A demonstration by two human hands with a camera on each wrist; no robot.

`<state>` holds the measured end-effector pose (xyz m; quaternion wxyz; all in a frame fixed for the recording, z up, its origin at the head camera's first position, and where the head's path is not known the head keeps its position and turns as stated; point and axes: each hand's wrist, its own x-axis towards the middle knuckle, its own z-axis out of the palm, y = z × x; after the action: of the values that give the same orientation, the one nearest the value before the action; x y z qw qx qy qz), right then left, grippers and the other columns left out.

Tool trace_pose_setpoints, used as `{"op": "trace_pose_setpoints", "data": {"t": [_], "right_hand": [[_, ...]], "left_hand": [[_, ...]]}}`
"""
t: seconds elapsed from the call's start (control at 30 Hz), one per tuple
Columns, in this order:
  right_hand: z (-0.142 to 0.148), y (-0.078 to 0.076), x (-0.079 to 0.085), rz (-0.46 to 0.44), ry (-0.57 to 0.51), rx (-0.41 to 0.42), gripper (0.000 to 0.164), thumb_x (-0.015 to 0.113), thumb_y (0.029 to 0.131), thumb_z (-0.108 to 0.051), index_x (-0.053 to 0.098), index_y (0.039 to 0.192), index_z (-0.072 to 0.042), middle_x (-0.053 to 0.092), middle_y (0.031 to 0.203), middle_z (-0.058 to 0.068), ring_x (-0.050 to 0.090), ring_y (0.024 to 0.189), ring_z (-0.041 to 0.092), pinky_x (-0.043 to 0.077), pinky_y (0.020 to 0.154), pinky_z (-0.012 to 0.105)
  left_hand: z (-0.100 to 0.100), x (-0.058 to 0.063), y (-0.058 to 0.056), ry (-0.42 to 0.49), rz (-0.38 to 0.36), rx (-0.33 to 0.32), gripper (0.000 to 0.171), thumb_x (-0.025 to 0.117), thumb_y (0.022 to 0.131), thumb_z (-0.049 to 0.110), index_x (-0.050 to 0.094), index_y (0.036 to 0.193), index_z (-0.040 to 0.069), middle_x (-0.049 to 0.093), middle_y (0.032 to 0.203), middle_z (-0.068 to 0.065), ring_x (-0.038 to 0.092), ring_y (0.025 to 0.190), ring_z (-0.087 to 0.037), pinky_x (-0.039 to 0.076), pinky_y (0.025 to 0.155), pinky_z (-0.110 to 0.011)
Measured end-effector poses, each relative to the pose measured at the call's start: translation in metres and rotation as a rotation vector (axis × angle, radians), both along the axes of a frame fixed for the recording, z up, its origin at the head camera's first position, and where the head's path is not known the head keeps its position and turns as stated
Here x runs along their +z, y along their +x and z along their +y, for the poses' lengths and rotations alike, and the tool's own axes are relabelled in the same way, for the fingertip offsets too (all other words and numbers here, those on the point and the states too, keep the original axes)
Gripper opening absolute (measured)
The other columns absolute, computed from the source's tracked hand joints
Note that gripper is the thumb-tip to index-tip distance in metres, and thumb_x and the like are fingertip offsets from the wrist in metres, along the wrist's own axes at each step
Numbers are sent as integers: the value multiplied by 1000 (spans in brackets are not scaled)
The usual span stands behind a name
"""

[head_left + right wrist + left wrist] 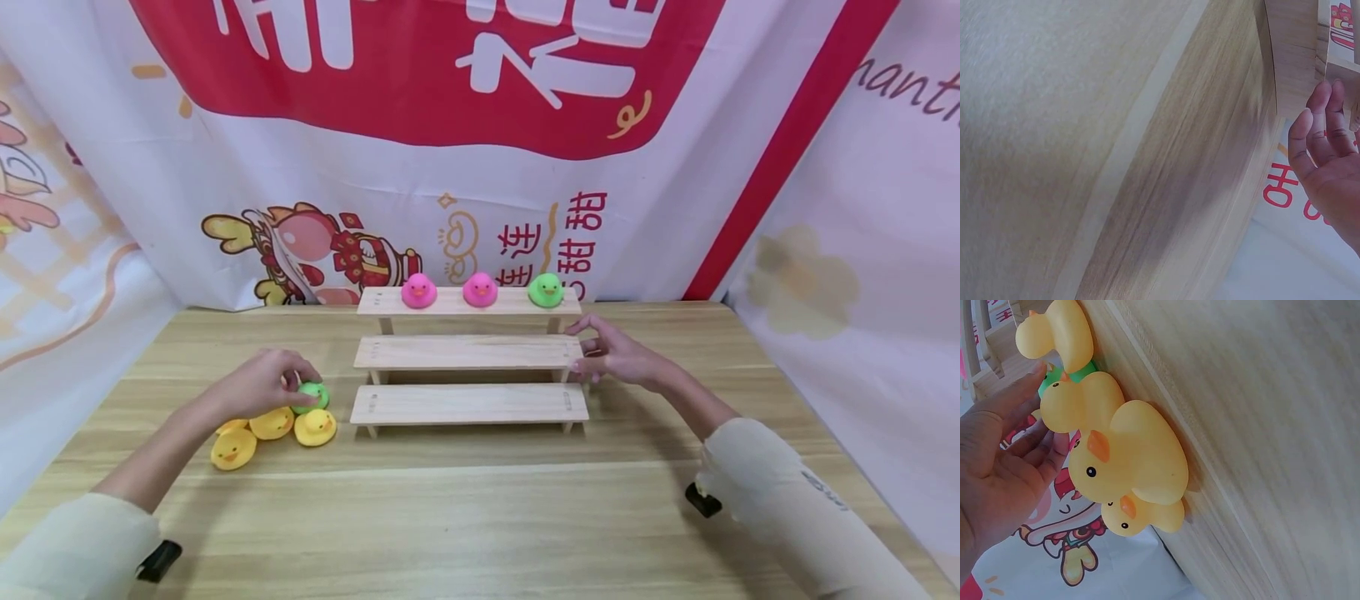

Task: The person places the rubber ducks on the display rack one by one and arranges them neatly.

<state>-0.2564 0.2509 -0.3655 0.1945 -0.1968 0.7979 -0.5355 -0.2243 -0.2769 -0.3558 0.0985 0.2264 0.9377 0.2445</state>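
My left hand (pixel 270 379) pinches a green rubber duck (pixel 311 397) at the left of the table, thumb and fingertips about its body. Yellow rubber ducks (pixel 315 427) sit close around it; in the left wrist view a yellow duck (pixel 1150 453) partly covers the green one (pixel 1050 378). A three-tier wooden display rack (pixel 468 404) stands mid-table. With thumb and index finger spread across the right end of its middle tier, my right hand (pixel 615 354) holds the rack. The right wrist view has its fingertips (pixel 1319 97) right at the wood edge.
On the top tier stand two pink ducks (pixel 480 290) and one green duck (pixel 546 290). A printed cloth (pixel 405 179) hangs behind the wood-grain table (pixel 480 517), and more cloth lines both sides.
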Motion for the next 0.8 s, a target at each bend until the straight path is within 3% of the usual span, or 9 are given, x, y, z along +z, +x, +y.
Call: {"op": "trace_pose_setpoints", "data": {"t": [0.57,0.8], "right_hand": [[-1,0,3,-6,8,-9,52,63,94,7,33,137,6,70,106,20,71,86,20,58,68,33],[-1,-1,2,-1,28,-8,53,64,95,4,33,138,6,70,105,19,70,86,21,59,70,35]], "left_hand": [[6,-1,-1,-24,38,-10,22,83,88,13,76,102,-3,71,88,-2,55,74,-15,49,64,-27],[2,-2,1,-26,51,-14,20,81,86,7,76,103,-3,72,95,-8,59,79,-16,53,68,-30]]}}
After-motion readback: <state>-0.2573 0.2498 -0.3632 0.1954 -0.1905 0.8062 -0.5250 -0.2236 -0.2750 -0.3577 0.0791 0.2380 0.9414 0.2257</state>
